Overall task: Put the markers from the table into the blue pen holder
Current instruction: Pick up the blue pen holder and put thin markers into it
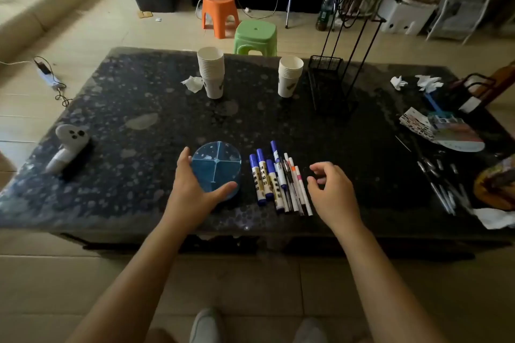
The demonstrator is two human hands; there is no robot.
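Note:
The round blue pen holder point(216, 166), split into four compartments, stands near the front edge of the dark speckled table point(139, 147). My left hand point(192, 188) wraps around its left and front side. Just right of it lie several markers point(269, 179) with blue caps and white bodies, side by side with thinner pens point(295, 189). My right hand point(330, 189) hovers right of the pens with curled, parted fingers and holds nothing.
Two stacks of paper cups point(211, 72) point(289, 76) and a black wire rack point(328, 83) stand at the back. A white ghost-shaped object point(69, 145) lies left. Crumpled tissues point(418, 82), papers point(443, 131) and loose pens point(443, 192) crowd the right side.

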